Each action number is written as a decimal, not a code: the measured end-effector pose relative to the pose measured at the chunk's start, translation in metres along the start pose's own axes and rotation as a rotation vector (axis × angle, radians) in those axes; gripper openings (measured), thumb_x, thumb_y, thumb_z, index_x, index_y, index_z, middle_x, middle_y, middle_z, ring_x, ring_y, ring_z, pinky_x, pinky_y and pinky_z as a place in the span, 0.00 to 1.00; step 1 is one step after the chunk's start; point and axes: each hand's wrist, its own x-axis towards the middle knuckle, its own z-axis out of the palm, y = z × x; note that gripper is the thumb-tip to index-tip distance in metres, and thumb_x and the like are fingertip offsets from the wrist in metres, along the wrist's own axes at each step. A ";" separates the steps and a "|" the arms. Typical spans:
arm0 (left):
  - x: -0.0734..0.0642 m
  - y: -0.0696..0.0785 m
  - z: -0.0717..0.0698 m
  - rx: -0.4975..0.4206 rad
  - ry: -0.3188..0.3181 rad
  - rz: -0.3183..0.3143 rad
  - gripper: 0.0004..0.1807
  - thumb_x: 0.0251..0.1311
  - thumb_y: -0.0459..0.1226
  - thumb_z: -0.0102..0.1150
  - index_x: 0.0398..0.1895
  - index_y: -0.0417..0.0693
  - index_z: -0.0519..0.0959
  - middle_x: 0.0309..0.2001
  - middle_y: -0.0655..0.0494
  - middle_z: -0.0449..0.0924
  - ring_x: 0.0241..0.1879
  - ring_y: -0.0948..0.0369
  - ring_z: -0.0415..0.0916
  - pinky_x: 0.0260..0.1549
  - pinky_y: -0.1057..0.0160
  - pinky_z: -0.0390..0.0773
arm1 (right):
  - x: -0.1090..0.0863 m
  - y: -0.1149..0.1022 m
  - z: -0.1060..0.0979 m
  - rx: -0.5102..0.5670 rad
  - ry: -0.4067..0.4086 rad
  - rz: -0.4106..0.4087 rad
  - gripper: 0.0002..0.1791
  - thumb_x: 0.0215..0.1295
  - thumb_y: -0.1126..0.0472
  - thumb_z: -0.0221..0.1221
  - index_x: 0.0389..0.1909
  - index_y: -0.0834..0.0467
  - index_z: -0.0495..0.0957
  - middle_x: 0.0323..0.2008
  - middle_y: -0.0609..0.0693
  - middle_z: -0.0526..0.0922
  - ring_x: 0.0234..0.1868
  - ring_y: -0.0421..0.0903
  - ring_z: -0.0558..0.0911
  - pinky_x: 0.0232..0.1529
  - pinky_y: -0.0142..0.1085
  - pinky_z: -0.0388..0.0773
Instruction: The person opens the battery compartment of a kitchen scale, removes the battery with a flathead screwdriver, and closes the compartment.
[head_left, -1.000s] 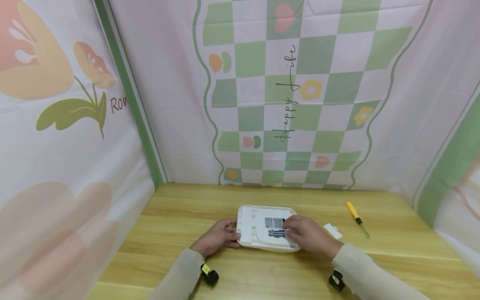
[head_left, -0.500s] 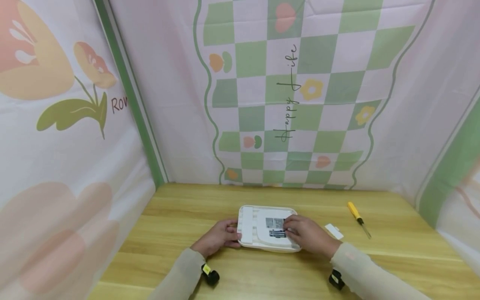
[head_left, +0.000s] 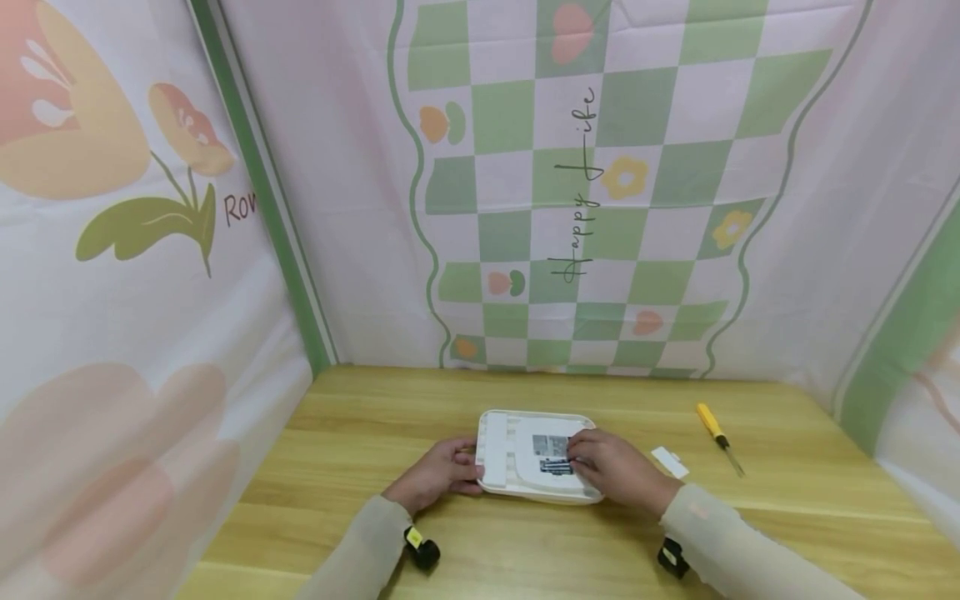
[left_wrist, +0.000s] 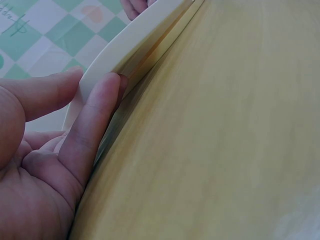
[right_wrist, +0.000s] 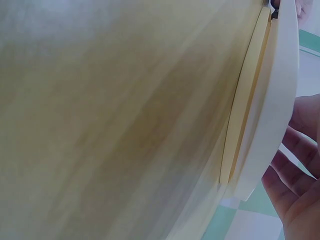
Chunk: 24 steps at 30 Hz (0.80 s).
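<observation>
A flat white device (head_left: 536, 492) with rounded corners lies on the table, a grey label (head_left: 550, 446) and an open battery compartment facing up. Batteries (head_left: 555, 467) sit side by side in that compartment. At the device's left edge my left hand (head_left: 442, 475) grips the rim; the left wrist view has a finger (left_wrist: 95, 120) under the edge and another digit against the upper side. My right hand (head_left: 618, 467) bends over the right side, fingertips right at the batteries' right ends. Its own fingers hide what they touch, so I cannot tell whether they pinch a battery.
Just right of the right hand lies a small white cover with a tab (head_left: 670, 462). Farther right is a screwdriver (head_left: 720, 438) with a yellow handle. A patterned cloth (head_left: 510, 175) hangs behind the wooden table (head_left: 390, 400).
Both hands and the device stay almost in place. The right fingertips have shifted very slightly at the compartment, where the batteries show a little more plainly.
</observation>
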 end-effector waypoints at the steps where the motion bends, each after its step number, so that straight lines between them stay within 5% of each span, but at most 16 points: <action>1: 0.000 0.000 0.000 0.002 -0.001 0.002 0.33 0.62 0.24 0.59 0.70 0.31 0.60 0.44 0.40 0.81 0.42 0.48 0.82 0.41 0.54 0.85 | 0.000 0.000 0.000 0.001 -0.001 0.003 0.05 0.62 0.65 0.64 0.39 0.58 0.85 0.46 0.51 0.82 0.49 0.48 0.79 0.50 0.46 0.80; 24: 0.001 -0.002 -0.001 -0.006 -0.016 0.016 0.33 0.61 0.24 0.59 0.70 0.31 0.60 0.44 0.40 0.81 0.41 0.48 0.82 0.41 0.55 0.85 | 0.003 -0.001 0.004 0.014 0.075 0.046 0.06 0.62 0.63 0.64 0.41 0.54 0.83 0.42 0.44 0.82 0.48 0.44 0.80 0.50 0.45 0.80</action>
